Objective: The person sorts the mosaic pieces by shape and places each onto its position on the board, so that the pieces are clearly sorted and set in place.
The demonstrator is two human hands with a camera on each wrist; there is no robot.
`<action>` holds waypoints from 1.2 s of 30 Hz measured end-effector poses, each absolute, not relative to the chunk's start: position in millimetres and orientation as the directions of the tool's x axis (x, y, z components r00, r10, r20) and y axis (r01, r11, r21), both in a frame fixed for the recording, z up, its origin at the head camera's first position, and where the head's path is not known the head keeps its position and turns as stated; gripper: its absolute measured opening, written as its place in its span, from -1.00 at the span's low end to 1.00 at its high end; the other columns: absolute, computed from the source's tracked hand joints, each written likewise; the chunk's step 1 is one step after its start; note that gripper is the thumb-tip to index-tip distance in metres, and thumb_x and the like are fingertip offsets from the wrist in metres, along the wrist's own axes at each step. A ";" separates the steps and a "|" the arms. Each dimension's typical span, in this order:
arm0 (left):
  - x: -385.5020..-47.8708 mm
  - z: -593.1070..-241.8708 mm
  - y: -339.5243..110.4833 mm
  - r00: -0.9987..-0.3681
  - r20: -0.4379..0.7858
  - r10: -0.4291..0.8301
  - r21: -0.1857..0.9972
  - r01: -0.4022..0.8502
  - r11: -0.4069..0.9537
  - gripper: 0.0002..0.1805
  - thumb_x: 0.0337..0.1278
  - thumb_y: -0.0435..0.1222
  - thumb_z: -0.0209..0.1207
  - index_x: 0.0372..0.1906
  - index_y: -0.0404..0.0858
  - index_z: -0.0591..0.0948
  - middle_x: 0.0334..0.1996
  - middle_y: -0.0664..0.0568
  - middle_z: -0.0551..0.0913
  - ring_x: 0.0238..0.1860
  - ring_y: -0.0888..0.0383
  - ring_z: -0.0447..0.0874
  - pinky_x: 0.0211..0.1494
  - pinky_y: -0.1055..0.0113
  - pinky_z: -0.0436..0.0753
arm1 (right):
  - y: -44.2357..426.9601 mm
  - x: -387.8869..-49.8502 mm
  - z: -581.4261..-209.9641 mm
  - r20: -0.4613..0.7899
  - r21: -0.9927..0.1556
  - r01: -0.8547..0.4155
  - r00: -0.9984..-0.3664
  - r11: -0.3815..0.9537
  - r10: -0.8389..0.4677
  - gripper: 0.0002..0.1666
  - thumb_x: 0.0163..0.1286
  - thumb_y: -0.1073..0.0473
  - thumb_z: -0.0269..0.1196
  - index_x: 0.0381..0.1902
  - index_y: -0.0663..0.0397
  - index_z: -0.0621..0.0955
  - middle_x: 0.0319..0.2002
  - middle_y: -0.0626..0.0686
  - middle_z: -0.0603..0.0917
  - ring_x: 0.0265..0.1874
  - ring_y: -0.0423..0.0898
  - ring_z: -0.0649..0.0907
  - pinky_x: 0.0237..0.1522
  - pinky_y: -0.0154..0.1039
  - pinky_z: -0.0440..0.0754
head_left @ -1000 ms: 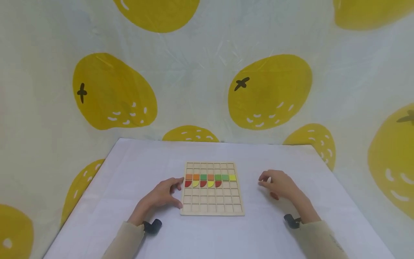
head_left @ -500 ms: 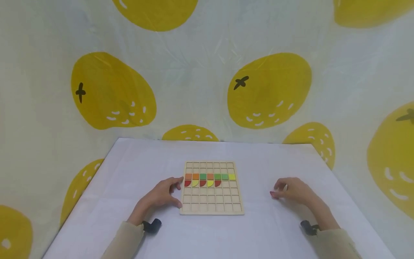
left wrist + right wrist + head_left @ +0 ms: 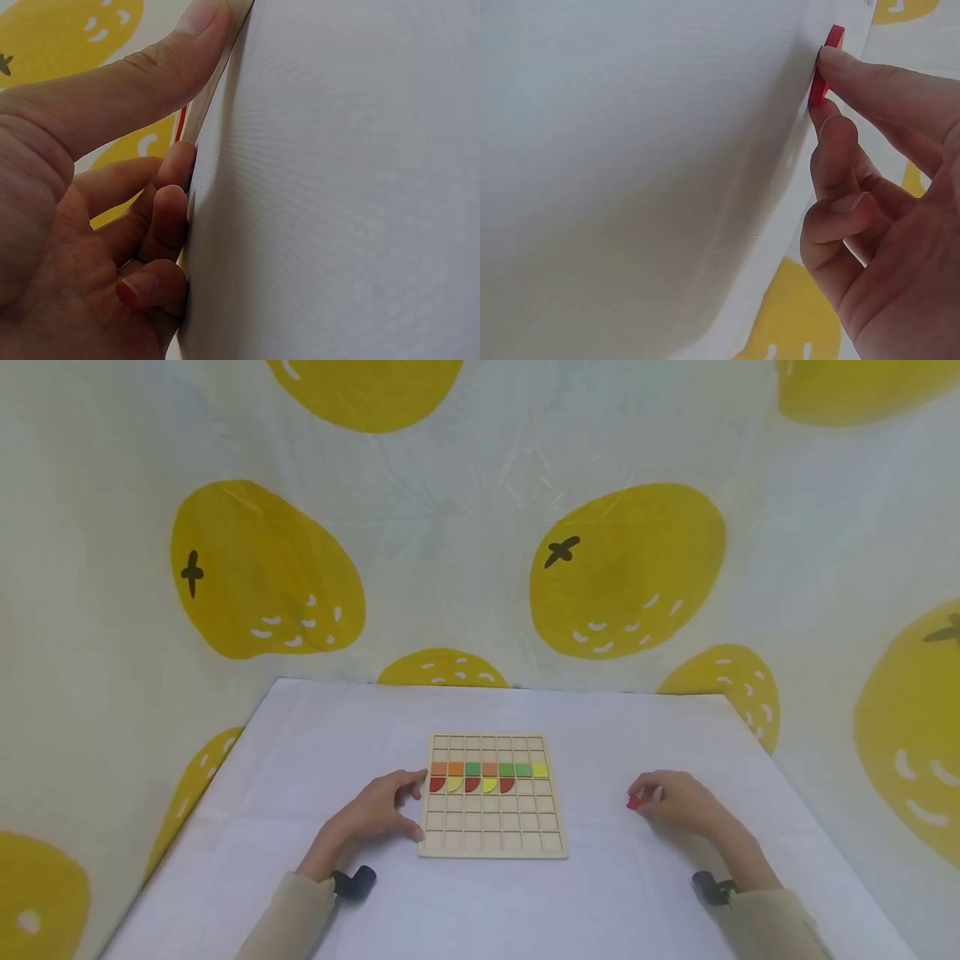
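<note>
A light wooden grid board (image 3: pixel 480 822) lies on the white table. One row holds square tiles (image 3: pixel 489 769) in orange, green and yellow. In the row below, red and yellow quarter-round tiles (image 3: pixel 472 785) fill the left-hand cells. My left hand (image 3: pixel 375 810) touches the board's left edge with its thumb and fingertips; in the left wrist view the thumb (image 3: pixel 135 97) rests at that edge. Right of the board, my right hand (image 3: pixel 678 802) pinches a small red tile (image 3: pixel 634 802) between thumb and finger. The right wrist view shows the red tile (image 3: pixel 827 71) edge-on, its full outline partly hidden.
A white cloth covers the table (image 3: pixel 360 710). Behind and around it hangs a pale curtain (image 3: pixel 450 568) printed with large yellow fruit. Dark wrist cameras sit at both cuffs.
My right hand has moved right and toward me, and the red tile, earlier seen below the hand, now stands between its fingertips. The left hand and board have stayed put.
</note>
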State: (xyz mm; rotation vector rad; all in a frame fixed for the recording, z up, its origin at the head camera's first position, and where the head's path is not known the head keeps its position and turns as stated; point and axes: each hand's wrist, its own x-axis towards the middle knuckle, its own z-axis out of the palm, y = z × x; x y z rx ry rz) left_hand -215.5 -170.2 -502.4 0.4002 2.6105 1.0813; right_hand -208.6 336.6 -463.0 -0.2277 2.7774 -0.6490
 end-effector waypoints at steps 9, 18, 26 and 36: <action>-216.2 -501.1 -169.0 -0.922 -0.155 0.355 0.718 0.141 0.682 0.16 -0.42 -0.12 0.71 0.49 -0.20 0.44 -0.16 0.18 0.54 -0.12 0.15 0.38 -0.13 0.33 0.39 | 340.1 -211.8 -467.3 -0.220 -0.450 -0.092 -0.953 0.889 -0.209 -0.78 0.27 0.05 0.49 -0.17 -0.10 0.70 -0.29 -0.11 0.68 -0.27 -0.10 0.56 -0.22 -0.22 0.56; -216.0 -500.1 -167.9 -0.924 -0.166 0.343 0.708 0.130 0.694 0.15 -0.41 -0.13 0.71 0.49 -0.19 0.45 -0.16 0.19 0.53 -0.11 0.16 0.39 -0.12 0.32 0.40 | 338.7 -213.3 -466.8 -0.255 -0.457 -0.056 -0.948 0.888 -0.191 -0.80 0.29 0.05 0.48 -0.17 -0.12 0.71 -0.27 -0.10 0.68 -0.25 -0.08 0.56 -0.22 -0.22 0.57; -216.0 -501.0 -167.6 -0.926 -0.174 0.334 0.703 0.121 0.701 0.14 -0.41 -0.13 0.71 0.49 -0.17 0.45 -0.17 0.20 0.54 -0.11 0.16 0.39 -0.12 0.32 0.41 | 333.9 -214.0 -465.6 -0.261 -0.453 -0.051 -0.947 0.890 -0.186 -0.78 0.28 0.04 0.48 -0.15 -0.12 0.71 -0.26 -0.10 0.68 -0.24 -0.09 0.57 -0.20 -0.22 0.57; -214.8 -499.4 -166.4 -0.930 -0.184 0.317 0.690 0.108 0.716 0.16 -0.42 -0.12 0.71 0.50 -0.14 0.45 -0.18 0.21 0.53 -0.12 0.18 0.40 -0.13 0.32 0.42 | 325.3 -216.0 -455.1 -0.240 -0.459 -0.099 -0.943 0.883 -0.230 -0.75 0.29 0.03 0.48 -0.12 -0.09 0.70 -0.25 -0.10 0.69 -0.25 -0.10 0.57 -0.21 -0.21 0.57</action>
